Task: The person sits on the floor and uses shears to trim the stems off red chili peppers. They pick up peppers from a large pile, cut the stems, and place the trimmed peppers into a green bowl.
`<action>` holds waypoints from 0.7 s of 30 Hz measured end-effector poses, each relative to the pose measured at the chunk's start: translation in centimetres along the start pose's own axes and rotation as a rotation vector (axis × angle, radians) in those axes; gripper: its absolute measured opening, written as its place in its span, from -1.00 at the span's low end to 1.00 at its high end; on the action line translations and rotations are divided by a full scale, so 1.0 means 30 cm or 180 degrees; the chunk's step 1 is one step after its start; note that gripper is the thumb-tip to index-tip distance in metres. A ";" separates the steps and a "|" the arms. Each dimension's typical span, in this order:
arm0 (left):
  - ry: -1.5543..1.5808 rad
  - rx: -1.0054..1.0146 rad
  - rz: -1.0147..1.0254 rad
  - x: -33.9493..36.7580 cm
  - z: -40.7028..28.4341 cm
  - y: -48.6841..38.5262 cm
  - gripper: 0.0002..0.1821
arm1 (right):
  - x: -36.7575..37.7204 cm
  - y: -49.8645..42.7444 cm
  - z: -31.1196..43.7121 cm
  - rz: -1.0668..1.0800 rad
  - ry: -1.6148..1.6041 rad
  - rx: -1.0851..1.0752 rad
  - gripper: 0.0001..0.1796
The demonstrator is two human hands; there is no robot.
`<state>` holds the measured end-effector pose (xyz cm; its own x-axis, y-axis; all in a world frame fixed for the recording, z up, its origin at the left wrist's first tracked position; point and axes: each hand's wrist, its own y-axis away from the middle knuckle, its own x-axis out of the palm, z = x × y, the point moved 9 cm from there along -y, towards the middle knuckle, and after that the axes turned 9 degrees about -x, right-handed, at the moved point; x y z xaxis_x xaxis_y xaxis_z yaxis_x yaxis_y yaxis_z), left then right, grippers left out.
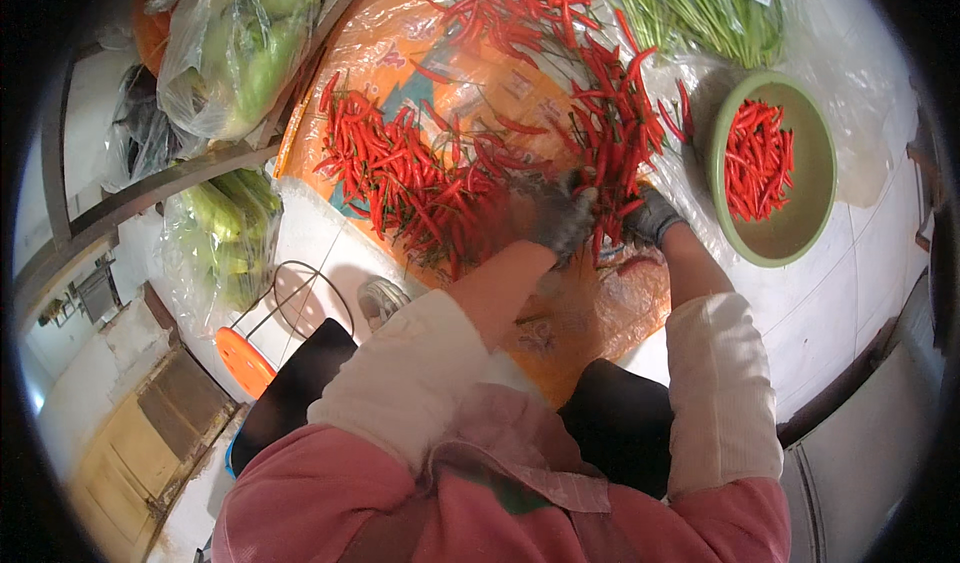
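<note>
Both my hands wear dark grey work gloves. My left hand (553,214) is blurred at the right end of a heap of red chili peppers (397,169), so its fingers are hard to make out. Opposite it, my right hand (654,216) touches the near end of another pile of red chilies (619,124), its fingertips hidden among the pods. Many chilies have green stems. They lie on an orange printed plastic sheet (559,330) spread over the floor. Farther off is a third cluster of chilies (517,12).
A green plastic basin (814,150) at right holds more chilies. Long green leafy stalks (697,8) lie beyond it. Clear bags of green vegetables (240,45) sit at left, by a dark metal frame (180,177). An orange stool (244,360) lies tipped near my left knee.
</note>
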<state>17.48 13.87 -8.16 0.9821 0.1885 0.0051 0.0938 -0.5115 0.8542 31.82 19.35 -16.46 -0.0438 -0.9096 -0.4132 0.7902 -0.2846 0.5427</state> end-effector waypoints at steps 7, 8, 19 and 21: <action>0.1854 -0.0503 0.0784 -0.050 0.078 0.167 -0.72 | 0.005 -0.009 -0.044 -0.0493 -0.0739 0.0390 -0.62; 0.1839 -0.0454 0.0782 -0.060 0.074 0.183 -0.73 | 0.025 0.012 -0.067 -0.0411 -0.1065 0.0745 -0.64; -0.0306 -0.0413 0.0478 -0.077 0.105 0.319 -0.72 | -0.236 0.339 0.367 -0.2302 0.0211 -0.0079 -0.76; -0.0862 -0.0232 0.0478 -0.036 0.103 0.328 -0.70 | -0.185 0.317 0.492 -0.2002 0.0126 -0.0780 -0.75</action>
<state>17.85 6.03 -1.37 0.9928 -0.1199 0.0037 -0.0581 -0.4534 0.8894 30.55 17.21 1.78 -0.5222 -0.5800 -0.6253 0.7376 -0.6752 0.0104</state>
